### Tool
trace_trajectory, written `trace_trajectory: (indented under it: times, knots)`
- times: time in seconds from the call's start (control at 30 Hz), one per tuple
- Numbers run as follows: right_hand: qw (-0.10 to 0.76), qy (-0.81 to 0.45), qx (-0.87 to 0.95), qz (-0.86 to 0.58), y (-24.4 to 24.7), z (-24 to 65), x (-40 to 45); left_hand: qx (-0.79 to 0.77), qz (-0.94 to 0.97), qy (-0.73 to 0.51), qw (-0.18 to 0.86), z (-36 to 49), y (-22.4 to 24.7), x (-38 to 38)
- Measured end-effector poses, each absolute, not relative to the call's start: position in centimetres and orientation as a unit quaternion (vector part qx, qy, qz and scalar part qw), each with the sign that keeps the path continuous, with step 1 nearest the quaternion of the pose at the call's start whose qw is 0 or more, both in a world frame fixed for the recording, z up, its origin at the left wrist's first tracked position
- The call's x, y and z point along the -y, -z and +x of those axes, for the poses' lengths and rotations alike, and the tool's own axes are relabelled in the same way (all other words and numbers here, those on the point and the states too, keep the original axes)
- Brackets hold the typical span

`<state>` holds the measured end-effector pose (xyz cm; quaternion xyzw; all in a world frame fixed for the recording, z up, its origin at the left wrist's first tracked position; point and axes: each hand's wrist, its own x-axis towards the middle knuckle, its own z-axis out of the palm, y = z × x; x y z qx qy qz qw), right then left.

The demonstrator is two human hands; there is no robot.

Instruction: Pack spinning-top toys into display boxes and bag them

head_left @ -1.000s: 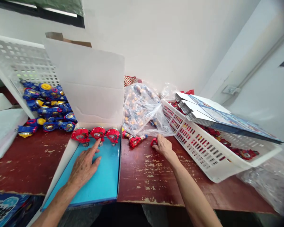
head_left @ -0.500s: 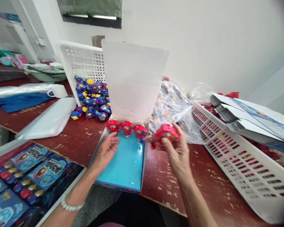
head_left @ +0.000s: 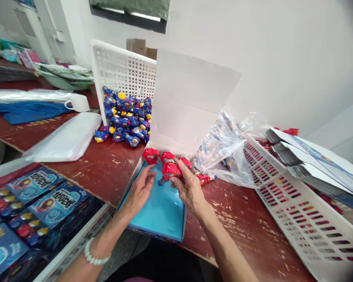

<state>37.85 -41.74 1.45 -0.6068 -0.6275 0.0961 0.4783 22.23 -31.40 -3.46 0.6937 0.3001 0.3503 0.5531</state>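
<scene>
- Here's the red toy (head_left: pixel 170 171), just ahead and left of the right hand (head_left: pixel 188 192), caught between its thumb and fingers, over the blue bottom of the box (head_left: pixel 161 213).
- Look at the long axis: the round head sits at the right hand's fingertips, and the narrow end (head_left: pixel 161 181) angles left and toward the person, on the left hand's side.
- The right hand is the nearer one, pinching the toy; the left hand (head_left: pixel 140 192) is left of it, half-curled, with nothing seen in its grip.
- Just beyond the held toy, a row along the box's far side: the middle toy (head_left: pixel 167 157) right behind it, the right-end toy (head_left: pixel 186 161) partly covered by the right hand's fingers, the left-end toy (head_left: pixel 151 155) just past the left fingertips. Whether those fingertips touch it, I can't tell.
- Beyond both hands stands the raised lid (head_left: pixel 191 102).
- Right of the right hand, outside the box, a loose red toy (head_left: pixel 202 178) lies on the worktop (head_left: pixel 223 203), a clear bag (head_left: pixel 226 152) beyond it, a white basket (head_left: pixel 270 188) farther right.
- Past the left hand, farther off, blue toys (head_left: pixel 128 121) are heaped.
</scene>
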Motion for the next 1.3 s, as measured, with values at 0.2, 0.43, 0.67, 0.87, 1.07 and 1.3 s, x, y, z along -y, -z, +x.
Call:
trace_trajectory:
  times: [0.2,0.43,0.67,0.87,1.07,1.3]
  knots:
    - [0.468,-0.139,0.623,-0.611,-2.7,36.6,40.8,-0.217,0.728,-0.357,0.543,22.4,1.6,32.6]
    - [0.433,-0.125,0.627,-0.636,-4.1,37.3,41.3,-0.256,0.713,-0.353,0.548,22.7,3.0,32.1]
    - [0.371,-0.07,0.639,-0.671,-2.4,36.7,40.8,-0.266,0.703,-0.37,0.546,22.9,3.0,32.3]
    - [0.262,0.087,0.555,-0.785,-1.7,42.2,44.3,-0.284,0.71,-0.368,0.529,22.6,2.4,32.6]
    - [0.116,0.065,0.566,-0.814,0.9,46.9,45.6,-0.279,0.675,-0.383,0.566,22.8,3.6,31.9]
    - [0.028,0.056,0.515,-0.855,0.8,48.9,46.7,-0.269,0.672,-0.39,0.569,22.9,3.6,31.9]
